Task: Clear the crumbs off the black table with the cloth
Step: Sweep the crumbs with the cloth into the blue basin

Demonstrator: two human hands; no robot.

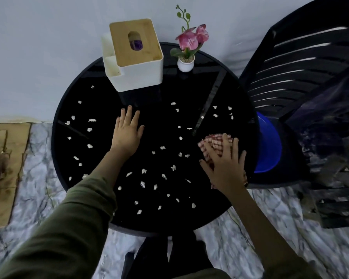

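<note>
Dozens of white crumbs lie scattered over the round black desk, thickest across its near half and thinner toward the far right. My right hand presses flat on the red-and-white checked cloth at the desk's right edge, fingers spread wide over it rather than curled around it; the cloth's far part shows past my fingertips and a bit of it peeks out near my wrist. My left hand lies palm down on the bare desk left of centre, fingers open and slightly fanned, holding nothing, with crumbs on both sides of it. My left arm wears an olive sleeve.

At the far side of the desk stands a white tissue box with a wooden lid, and just right of it a small white pot with pink flowers. Beside the desk's right edge sits a blue bowl, on a dark slatted chair. Marble-patterned floor lies below.
</note>
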